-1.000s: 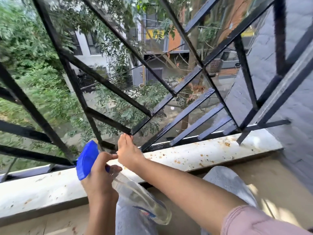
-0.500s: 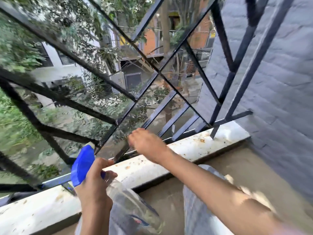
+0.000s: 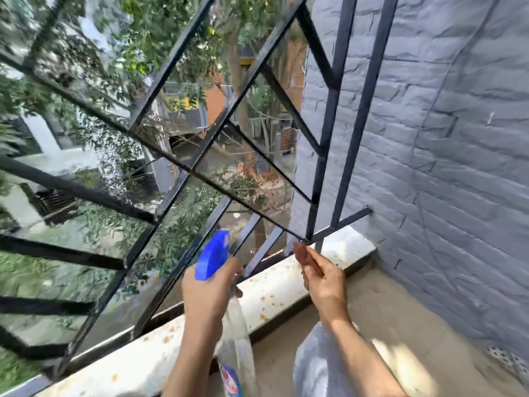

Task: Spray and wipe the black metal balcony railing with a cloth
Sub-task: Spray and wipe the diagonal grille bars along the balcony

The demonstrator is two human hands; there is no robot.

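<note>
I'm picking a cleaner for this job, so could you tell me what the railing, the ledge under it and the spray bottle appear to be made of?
Railing: metal by the look, flat bars painted glossy black, with glints along the edges.
Ledge: probably stone or painted concrete, smooth white, brown-spotted.
Spray bottle: clear plastic with a see-through body; its trigger head is opaque blue plastic.

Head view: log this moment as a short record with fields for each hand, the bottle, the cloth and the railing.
left hand: grips spray bottle at its neck, blue head toward the railing
right hand: pinches a brownish cloth
cloth position: at the railing's lower corner joint, beside the grey wall
ledge: white, speckled brown
</note>
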